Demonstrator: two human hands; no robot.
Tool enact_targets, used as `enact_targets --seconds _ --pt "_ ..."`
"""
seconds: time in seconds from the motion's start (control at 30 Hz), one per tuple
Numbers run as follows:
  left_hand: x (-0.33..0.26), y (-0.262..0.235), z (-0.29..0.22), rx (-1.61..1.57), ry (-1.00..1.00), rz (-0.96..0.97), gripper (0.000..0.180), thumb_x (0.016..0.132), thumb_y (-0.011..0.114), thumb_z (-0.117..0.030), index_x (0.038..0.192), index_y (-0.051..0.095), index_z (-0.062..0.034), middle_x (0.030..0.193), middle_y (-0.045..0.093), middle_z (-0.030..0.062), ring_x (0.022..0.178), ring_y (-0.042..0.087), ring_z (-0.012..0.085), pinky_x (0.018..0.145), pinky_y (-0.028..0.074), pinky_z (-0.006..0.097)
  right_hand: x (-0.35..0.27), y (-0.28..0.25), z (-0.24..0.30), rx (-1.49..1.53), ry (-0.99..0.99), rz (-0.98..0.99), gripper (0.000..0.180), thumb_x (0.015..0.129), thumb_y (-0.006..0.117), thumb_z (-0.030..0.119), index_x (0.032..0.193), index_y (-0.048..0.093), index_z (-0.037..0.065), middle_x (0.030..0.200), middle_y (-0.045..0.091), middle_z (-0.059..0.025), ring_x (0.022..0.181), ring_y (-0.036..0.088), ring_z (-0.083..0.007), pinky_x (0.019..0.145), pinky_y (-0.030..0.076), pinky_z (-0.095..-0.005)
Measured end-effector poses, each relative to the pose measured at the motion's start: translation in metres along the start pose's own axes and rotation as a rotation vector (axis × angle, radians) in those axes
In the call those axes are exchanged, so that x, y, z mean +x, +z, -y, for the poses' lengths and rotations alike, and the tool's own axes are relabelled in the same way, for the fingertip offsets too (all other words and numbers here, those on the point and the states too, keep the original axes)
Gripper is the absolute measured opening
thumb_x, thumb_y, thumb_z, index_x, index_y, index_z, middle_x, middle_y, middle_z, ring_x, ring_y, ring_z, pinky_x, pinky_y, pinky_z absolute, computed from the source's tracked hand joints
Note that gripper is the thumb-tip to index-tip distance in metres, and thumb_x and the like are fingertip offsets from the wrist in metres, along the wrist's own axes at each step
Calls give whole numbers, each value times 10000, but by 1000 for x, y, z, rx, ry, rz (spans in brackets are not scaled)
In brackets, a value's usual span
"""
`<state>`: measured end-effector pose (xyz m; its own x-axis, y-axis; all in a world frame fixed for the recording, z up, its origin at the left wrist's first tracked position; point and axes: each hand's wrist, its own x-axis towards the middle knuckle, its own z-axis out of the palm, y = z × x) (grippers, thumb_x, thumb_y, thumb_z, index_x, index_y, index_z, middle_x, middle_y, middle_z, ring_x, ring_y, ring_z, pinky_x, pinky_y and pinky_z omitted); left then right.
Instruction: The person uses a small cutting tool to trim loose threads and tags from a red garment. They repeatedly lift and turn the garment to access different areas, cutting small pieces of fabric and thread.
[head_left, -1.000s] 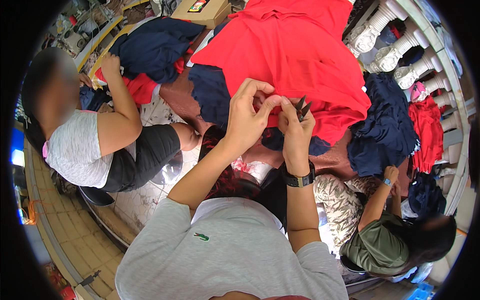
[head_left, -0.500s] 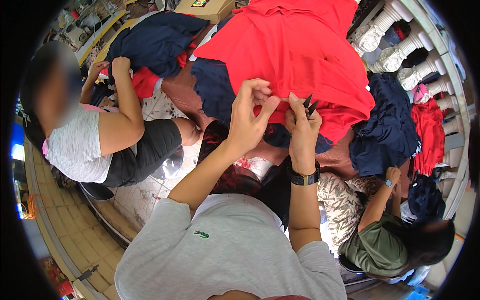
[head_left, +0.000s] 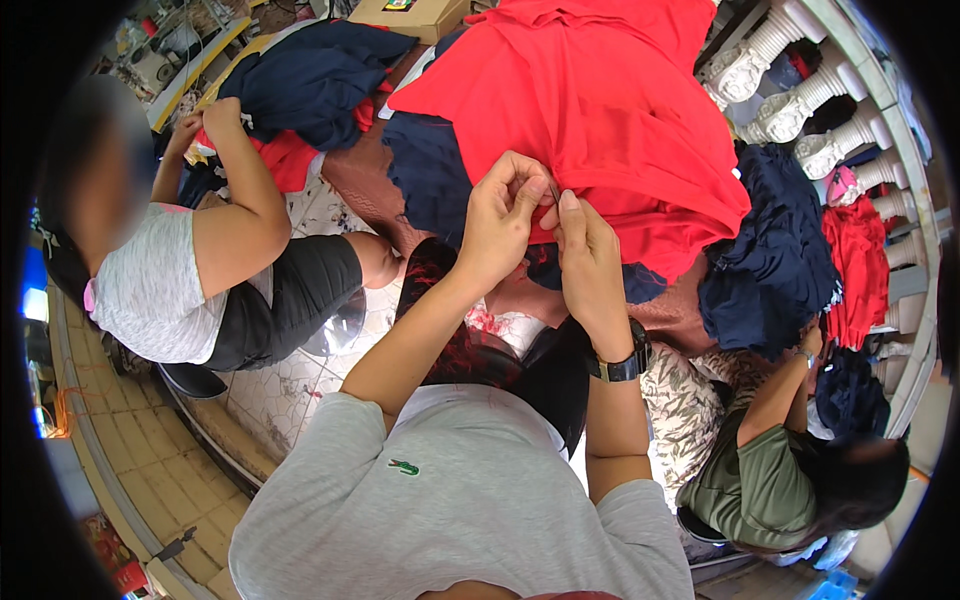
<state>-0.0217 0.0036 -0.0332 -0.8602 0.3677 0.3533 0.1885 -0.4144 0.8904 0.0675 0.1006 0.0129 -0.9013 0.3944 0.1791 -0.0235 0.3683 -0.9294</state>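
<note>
- Red garment (head_left: 610,120): large, spread over the heap at top centre; its lower edge lies just beyond both hands, over navy cloth (head_left: 430,180).
- Navy pile, right (head_left: 775,255): bunched beside the red garment, below white balusters (head_left: 800,110).
- Navy pile, upper left (head_left: 315,75): heaped over a red piece, with a cardboard box (head_left: 400,15) just behind.
- Person in white top (head_left: 150,290): seated left on the patterned floor (head_left: 290,380), hands up at the upper-left pile.
- Person in green top (head_left: 755,480): seated lower right, one hand raised toward the right navy pile.
- Left hand (head_left: 497,225): raised at centre, fingers curled, grip pinched closed at the red garment's edge; what sits between the fingertips is too small to tell.
- Right hand (head_left: 588,255): touching the left, thumb and forefinger pressed together at the same spot; a thin dark item shows between the hands, kind unclear.
- Watch (head_left: 622,365): black, on the right wrist.
</note>
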Motion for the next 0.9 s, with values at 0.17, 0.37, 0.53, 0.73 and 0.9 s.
enact_targets --seconds 0.17,0.37,0.53,0.73,0.9 --pt "-2 1 -4 49 -11 -1 129 1046 592 -132 974 570 -28 922 614 26 867 588 93 835 504 256 6 2 9 -165 -34 -54 497 1085 440 336 878 634 -72 709 620 -245 619 608 -362 594 418 -458" --pt "-3 -4 -1 88 6 9 128 1053 575 -127 981 573 -21 938 609 35 888 597 111 862 509 269 13 2 0 -28 -23 -54 483 1077 453 321 766 566 -30 623 501 -118 559 453 -222 551 339 -374" --pt "-3 -6 -14 86 26 -22 140 1040 585 -120 963 573 -4 917 628 55 875 614 116 841 509 273 3 -13 -2 208 103 64 428 1073 466 344 787 584 49 650 370 80 568 299 -35 509 209 -218" --pt "-2 1 -6 52 45 -48 131 1018 613 -98 943 579 4 886 629 43 821 589 99 776 488 258 7 -8 11 35 85 56 455 1070 480 334 813 623 -13 636 474 -33 564 403 -122 533 311 -305" --pt "0 -1 -7 174 19 8 110 1036 593 -91 960 571 -15 946 601 21 872 563 85 819 472 242 13 -5 16 -144 -18 -19 508 1064 486 345 829 630 -81 607 556 -236 530 544 -322 556 403 -449"
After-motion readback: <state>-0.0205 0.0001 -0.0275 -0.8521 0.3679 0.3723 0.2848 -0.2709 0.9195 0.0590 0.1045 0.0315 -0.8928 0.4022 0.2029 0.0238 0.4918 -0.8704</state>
